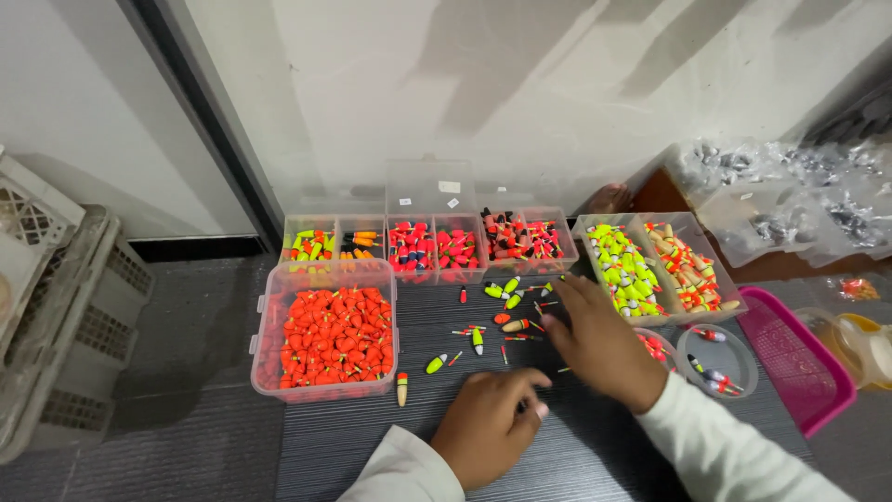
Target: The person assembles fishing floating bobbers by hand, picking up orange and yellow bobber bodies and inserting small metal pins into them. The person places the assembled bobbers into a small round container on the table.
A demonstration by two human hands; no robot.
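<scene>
Hands over a dark ribbed tabletop (pixel 595 455), described relative to the large clear box of orange floats (pixel 325 339). Left hand (pixel 488 423), below and right of that box, lies knuckles up with fingers curled loosely; whether it grips anything cannot be told. Right hand (pixel 599 344), farther right, reaches palm down with fingers spread, fingertips among the loose small floats (pixel 492 321) scattered just right of the box; nothing is clamped in it. One orange-and-cream float (pixel 402 389) lies just off the box's lower right corner. Behind the box stands a row of divided clear trays (pixel 432 246) holding yellow, red and pink floats. Well to the right are a tray of yellow-green and tan floats (pixel 650 270), two round clear dishes (pixel 720 363), and a pink mesh basket (pixel 794 358). Left of the box, grey plastic crates (pixel 65 307) rest on the floor.
</scene>
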